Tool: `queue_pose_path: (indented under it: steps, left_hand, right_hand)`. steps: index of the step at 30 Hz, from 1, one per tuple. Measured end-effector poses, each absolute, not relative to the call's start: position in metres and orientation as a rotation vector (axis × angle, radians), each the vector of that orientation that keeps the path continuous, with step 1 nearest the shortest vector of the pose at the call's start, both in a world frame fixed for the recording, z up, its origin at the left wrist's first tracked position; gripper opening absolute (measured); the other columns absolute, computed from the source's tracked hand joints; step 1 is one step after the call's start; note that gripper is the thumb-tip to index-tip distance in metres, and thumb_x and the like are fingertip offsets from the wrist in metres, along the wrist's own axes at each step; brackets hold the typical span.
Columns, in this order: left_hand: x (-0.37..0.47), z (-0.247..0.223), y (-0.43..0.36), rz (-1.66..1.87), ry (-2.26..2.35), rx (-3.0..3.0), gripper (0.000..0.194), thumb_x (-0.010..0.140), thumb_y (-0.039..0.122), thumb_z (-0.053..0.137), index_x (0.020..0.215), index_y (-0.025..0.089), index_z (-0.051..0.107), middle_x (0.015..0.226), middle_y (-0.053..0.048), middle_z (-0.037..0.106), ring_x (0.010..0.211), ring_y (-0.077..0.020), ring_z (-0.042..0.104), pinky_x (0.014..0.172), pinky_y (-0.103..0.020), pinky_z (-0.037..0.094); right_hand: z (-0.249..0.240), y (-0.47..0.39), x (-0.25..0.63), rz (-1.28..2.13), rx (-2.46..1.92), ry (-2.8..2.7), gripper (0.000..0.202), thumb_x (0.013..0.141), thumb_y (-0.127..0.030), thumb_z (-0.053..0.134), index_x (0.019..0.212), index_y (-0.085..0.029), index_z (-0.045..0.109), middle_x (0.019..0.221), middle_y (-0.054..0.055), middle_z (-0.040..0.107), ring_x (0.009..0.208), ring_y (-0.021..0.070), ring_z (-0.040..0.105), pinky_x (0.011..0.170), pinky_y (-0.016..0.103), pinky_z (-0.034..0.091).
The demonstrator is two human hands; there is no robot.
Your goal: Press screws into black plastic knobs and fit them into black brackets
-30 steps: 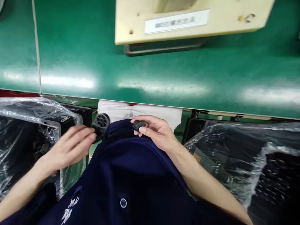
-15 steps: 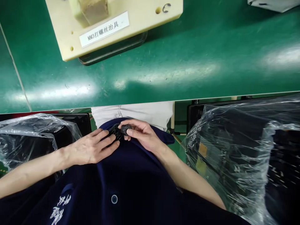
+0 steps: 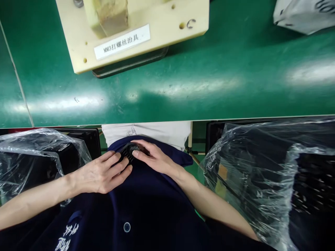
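Observation:
Over my lap, against the dark blue shirt [image 3: 146,195], both hands hold a small black slotted plastic part [image 3: 127,150]. My left hand [image 3: 104,172] grips its left side, with bent fingers across the ribs. My right hand [image 3: 151,155] is closed on its right side, the thumb pressing a dark rounded piece [image 3: 135,149] at the top. Fingers cover much of the part, so its full shape is hidden. Whether the rounded piece is separate from the slotted one, I cannot tell.
The green worktable [image 3: 157,101] lies ahead, bearing a cream fixture block [image 3: 167,36] with a label and a white package [image 3: 300,17]. Clear plastic bags line black bins on my left [image 3: 47,146] and right [image 3: 251,181].
My right hand has moved slightly left and down, bringing the dark rounded piece against the slotted part. My left hand keeps its grip. The view has shifted a little.

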State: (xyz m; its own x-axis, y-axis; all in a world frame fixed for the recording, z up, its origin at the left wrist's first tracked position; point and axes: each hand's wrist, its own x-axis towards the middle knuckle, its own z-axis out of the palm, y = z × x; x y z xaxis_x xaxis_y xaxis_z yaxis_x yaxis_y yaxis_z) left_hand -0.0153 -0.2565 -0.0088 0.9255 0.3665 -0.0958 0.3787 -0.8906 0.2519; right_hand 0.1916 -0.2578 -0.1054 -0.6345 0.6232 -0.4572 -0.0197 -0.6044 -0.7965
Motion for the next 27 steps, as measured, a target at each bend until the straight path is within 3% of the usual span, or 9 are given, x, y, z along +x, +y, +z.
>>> queue_pose_path:
  steps: [5, 10, 13, 17, 21, 27]
  left_hand:
    - [-0.011, -0.013, -0.254, 0.044, 0.609, 2.878, 0.028, 0.088, 0.012, 0.046, 0.110, 0.009, 0.062, 0.105, -0.014, 0.069, 0.090, -0.0241, 0.064, 0.081, -0.040, 0.052]
    - [-0.002, -0.012, -0.244, 0.244, 0.744, 2.914, 0.027, 0.087, 0.016, 0.048, 0.110, 0.011, 0.063, 0.109, -0.014, 0.069, 0.091, -0.0230, 0.062, 0.082, -0.040, 0.052]
    - [0.008, -0.009, -0.241, 0.496, 0.803, 2.903, 0.026, 0.085, 0.017, 0.052, 0.107, 0.013, 0.065, 0.111, -0.012, 0.068, 0.093, -0.0223, 0.061, 0.083, -0.040, 0.053]
    - [0.022, -0.007, -0.242, 0.927, 0.962, 2.794, 0.019, 0.080, 0.020, 0.064, 0.098, 0.018, 0.067, 0.113, -0.010, 0.065, 0.111, -0.0264, 0.057, 0.086, -0.043, 0.057]
    - [0.029, -0.011, -0.242, 1.160, 1.188, 2.673, 0.021, 0.072, 0.010, 0.070, 0.090, 0.018, 0.064, 0.121, -0.013, 0.062, 0.114, -0.0296, 0.057, 0.077, -0.044, 0.062]
    - [0.017, -0.023, -0.247, 1.181, 1.360, 2.625, 0.033, 0.070, -0.003, 0.064, 0.100, 0.009, 0.060, 0.128, -0.022, 0.052, 0.114, -0.0318, 0.058, 0.081, -0.047, 0.061]
  right_hand:
    - [-0.101, -0.251, 0.190, 2.325, -1.035, -0.687, 0.034, 0.077, -0.046, 0.070, 0.095, -0.017, 0.062, 0.084, 0.001, 0.063, 0.078, 0.0137, 0.058, 0.074, 0.026, 0.046]
    - [-0.084, -0.246, 0.186, 2.041, -1.117, -0.474, 0.041, 0.067, -0.043, 0.079, 0.097, -0.021, 0.062, 0.090, 0.002, 0.066, 0.084, 0.0159, 0.061, 0.082, 0.030, 0.049]
    - [-0.062, -0.239, 0.184, 1.862, -1.141, -0.487, 0.041, 0.071, -0.045, 0.076, 0.103, -0.025, 0.061, 0.092, 0.003, 0.067, 0.083, 0.0174, 0.063, 0.080, 0.032, 0.053]
    - [-0.033, -0.196, 0.190, 1.409, -1.239, -0.941, 0.041, 0.087, -0.050, 0.058, 0.121, -0.027, 0.054, 0.106, 0.008, 0.066, 0.093, 0.0224, 0.065, 0.082, 0.039, 0.055]
    - [-0.017, -0.110, 0.197, 0.535, -1.177, -1.665, 0.053, 0.080, -0.054, 0.066, 0.120, -0.021, 0.055, 0.115, 0.010, 0.063, 0.112, 0.0280, 0.057, 0.100, 0.047, 0.046]
    - [-0.017, -0.008, 0.186, 0.400, -0.994, -2.270, 0.046, 0.087, -0.057, 0.056, 0.114, -0.020, 0.060, 0.119, 0.007, 0.062, 0.117, 0.0266, 0.055, 0.104, 0.050, 0.041]
